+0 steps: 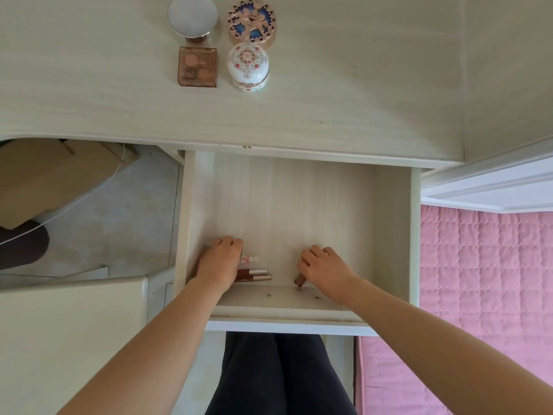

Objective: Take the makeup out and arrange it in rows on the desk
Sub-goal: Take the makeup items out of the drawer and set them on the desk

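Drawer (299, 205) pulled out below counter (359, 85); both grips inside, near front wall.
Left grip (220, 262): fingers curled down at front left corner, lying over left ends of two lip gloss tubes (254, 274); cannot tell whether anything is grasped. Small pink-white piece (250, 259) just beside its knuckles.
Right grip (324, 269): clenched round brown stick (299, 279), only lower end showing.
On counter, two rows of two, close together: white-lidded jar (193, 18), blue-gold compact (252, 20); nearer, brown palette (197, 66), white floral box (247, 68).
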